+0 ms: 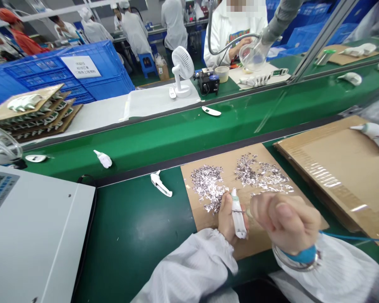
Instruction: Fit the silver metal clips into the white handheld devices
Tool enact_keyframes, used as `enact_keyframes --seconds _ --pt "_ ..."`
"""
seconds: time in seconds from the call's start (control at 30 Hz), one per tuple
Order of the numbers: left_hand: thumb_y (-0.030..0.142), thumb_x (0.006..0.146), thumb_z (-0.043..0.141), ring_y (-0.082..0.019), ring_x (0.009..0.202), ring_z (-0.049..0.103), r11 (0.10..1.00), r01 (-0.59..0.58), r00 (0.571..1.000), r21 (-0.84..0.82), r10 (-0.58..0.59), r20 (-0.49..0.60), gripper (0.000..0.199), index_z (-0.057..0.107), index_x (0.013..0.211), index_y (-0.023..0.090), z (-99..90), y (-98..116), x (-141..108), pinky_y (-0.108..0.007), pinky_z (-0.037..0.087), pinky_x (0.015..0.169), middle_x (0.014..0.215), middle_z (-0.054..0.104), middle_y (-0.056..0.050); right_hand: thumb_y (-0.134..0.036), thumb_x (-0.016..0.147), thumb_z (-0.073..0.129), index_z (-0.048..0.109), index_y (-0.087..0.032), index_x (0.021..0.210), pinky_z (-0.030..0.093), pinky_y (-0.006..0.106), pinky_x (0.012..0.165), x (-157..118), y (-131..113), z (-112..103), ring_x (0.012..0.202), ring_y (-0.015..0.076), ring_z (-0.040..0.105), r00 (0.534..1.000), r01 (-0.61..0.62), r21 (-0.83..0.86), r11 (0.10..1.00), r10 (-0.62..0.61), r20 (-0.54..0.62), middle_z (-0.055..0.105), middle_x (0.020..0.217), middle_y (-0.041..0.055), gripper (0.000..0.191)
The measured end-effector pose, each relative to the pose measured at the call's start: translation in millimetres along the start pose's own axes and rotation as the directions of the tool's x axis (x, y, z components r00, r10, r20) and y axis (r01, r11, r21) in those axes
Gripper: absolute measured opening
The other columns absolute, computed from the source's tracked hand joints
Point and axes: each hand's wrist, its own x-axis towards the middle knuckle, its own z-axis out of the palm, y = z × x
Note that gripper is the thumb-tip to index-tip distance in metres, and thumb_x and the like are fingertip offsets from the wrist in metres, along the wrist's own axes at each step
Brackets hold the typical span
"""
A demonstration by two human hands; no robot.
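Lying left: silver metal scraps heaped on a cardboard sheet, on the green tabletop.
Left hand: fingers closed around the white plastic housing, held over the cardboard.
Right hand: fingers pinched on a tiny piece touching the housing; type unclear.

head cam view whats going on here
A person's left hand grips a white plastic housing, while the right hand pinches something too small to make out against it. Both hands are over a cardboard sheet holding heaps of small silver metal pieces, on a green conveyor belt. Another white housing lies on the belt.
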Motion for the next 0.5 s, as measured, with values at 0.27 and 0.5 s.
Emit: enact_keyframes --seconds 0.27,0.5 --pt "0.058 0.079 0.054 -0.015 0.05 0.057 0.999 0.012 0.999 -0.036 -0.011 0.031 0.043 0.046 0.102 0.022 -7.4 -1.2 4.9 -0.027 0.047 0.048 0.064 0.057 0.003 -0.045 0.083 0.059 0.049 -0.019 0.054 0.024 0.023 0.036 14.7 -1.0 -52.2 0.037 0.009 0.037 0.696 -0.682 -0.308 0.663 0.718 0.006 0.041 0.043 -0.0043 0.04" --pt "0.052 0.082 0.055 -0.022 0.084 0.063 0.991 0.024 0.999 -0.129 -0.021 0.028 0.043 0.057 0.11 0.019 -2.1 3.2 2.6 -0.033 0.049 0.075 0.082 0.063 -0.005 -0.041 0.075 0.06 0.048 -0.019 0.062 0.041 0.027 0.054 -44.5 42.3 -48.5 0.057 0.0144 0.052 0.579 -0.679 -0.474 0.561 0.806 0.125 0.058 0.061 0.0007 0.028"
